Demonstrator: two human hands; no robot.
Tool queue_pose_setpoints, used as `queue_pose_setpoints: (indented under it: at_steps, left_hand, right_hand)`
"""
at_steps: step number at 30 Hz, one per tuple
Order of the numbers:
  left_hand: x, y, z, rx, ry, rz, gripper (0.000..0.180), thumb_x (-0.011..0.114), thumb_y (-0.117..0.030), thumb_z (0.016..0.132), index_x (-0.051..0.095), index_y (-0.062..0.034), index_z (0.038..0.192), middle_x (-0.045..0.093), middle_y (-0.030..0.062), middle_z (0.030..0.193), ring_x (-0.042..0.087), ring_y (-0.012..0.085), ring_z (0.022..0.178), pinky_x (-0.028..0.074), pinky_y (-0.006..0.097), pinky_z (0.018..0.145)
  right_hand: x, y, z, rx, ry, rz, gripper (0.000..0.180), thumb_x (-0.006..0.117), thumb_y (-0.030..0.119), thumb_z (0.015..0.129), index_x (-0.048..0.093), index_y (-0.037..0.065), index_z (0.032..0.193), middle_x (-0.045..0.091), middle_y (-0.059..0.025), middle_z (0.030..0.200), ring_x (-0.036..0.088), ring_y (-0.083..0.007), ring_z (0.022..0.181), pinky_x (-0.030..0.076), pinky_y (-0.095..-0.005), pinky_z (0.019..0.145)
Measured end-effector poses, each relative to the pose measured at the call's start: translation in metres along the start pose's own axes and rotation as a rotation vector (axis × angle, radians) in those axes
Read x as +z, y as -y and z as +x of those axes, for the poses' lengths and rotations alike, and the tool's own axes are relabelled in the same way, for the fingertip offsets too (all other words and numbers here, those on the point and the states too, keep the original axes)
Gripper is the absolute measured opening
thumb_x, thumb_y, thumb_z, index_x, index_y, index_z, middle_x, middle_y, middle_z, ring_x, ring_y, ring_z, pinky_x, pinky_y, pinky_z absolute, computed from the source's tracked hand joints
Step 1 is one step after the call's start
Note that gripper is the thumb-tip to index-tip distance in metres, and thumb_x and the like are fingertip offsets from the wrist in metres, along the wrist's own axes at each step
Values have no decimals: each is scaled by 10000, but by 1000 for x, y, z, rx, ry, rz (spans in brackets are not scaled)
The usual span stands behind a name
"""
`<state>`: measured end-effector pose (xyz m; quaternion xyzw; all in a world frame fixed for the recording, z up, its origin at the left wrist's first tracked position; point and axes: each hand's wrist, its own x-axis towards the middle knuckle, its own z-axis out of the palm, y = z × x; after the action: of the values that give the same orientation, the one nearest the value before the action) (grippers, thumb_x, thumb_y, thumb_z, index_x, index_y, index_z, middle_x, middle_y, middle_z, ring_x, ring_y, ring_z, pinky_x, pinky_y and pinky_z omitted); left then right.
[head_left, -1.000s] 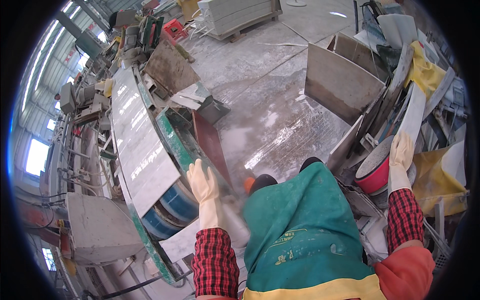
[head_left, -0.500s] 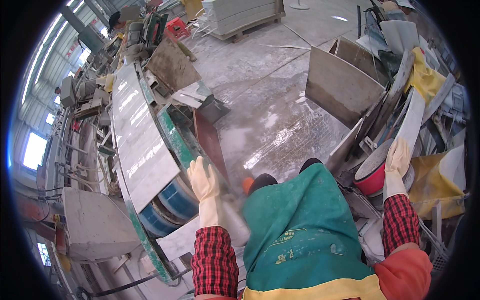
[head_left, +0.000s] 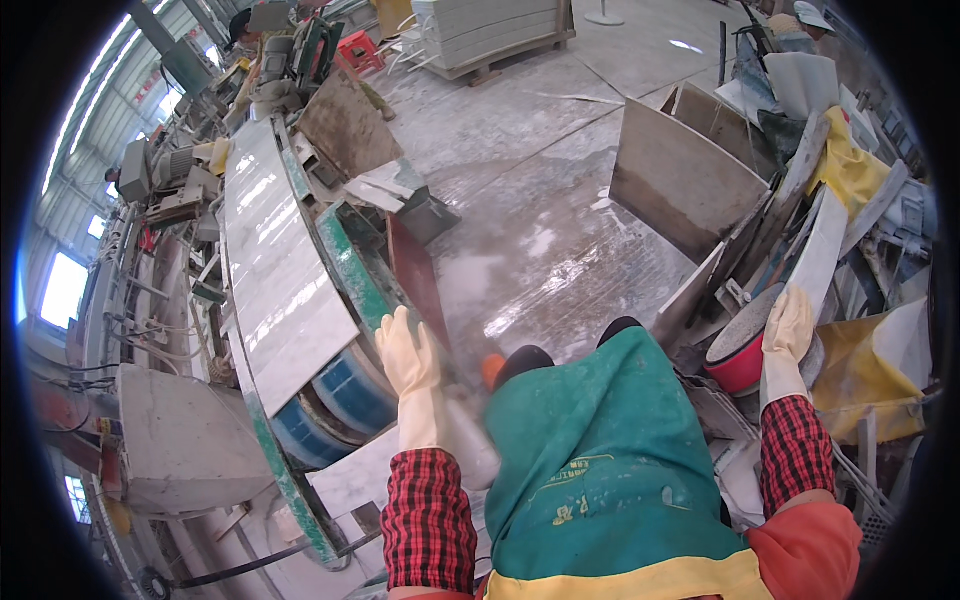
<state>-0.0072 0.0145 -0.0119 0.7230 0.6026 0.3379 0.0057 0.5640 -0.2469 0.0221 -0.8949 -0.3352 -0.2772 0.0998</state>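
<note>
My left hand (head_left: 408,352), in a cream rubber glove, hovers beside the green side rail (head_left: 357,262) of a roller conveyor, its fingers extended and a little apart. Nothing shows in it. Left of it a glossy white stone slab (head_left: 285,300) lies along the conveyor, its near end over blue rollers (head_left: 355,388). On the other side my right hand (head_left: 789,328), gloved alike, has its fingers stretched forward. It overlaps the lower end of a leaning pale strip (head_left: 822,245); contact cannot be made out. Next to it sits a red round object with a grey top (head_left: 738,362).
Brown-grey panels (head_left: 685,180) lean on the right among scraps and yellow sheeting (head_left: 850,160). The concrete floor (head_left: 560,270) ahead looks wet. Stacked pale slabs (head_left: 490,35) and a red stool (head_left: 360,50) stand farther off. Other people show at the far edges.
The view has shifted slightly. Both hands keep nearly the same places and shapes, the right one a touch lower and farther left in the picture.
</note>
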Motion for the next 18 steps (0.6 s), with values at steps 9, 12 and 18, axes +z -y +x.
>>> queue_pose_setpoints:
  at_steps: [9,12,18]
  left_hand:
    - [-25,-6,1,-28,-53,-60,362,641,-100,809,586,-22,1158,591,209,1052,527,406,1007,420,472,917]
    - [-10,-16,6,12,-102,-124,312,639,-92,793,600,-6,1090,580,194,992,529,392,963,421,473,882]
    - [-29,-20,4,-59,-53,-148,341,665,-108,804,613,-12,1128,605,211,1069,547,415,1006,431,465,927]
  right_hand:
    - [-4,8,42,371,483,-50,896,710,592,741,458,78,1429,541,-276,1331,515,-400,1246,405,-446,1044]
    - [77,-112,39,229,408,146,815,728,514,756,465,143,1433,488,-329,1355,497,-410,1265,394,-460,1064]
    - [30,-76,65,711,321,1182,699,723,126,681,525,25,1344,580,-143,1258,571,-277,1136,449,-402,970]
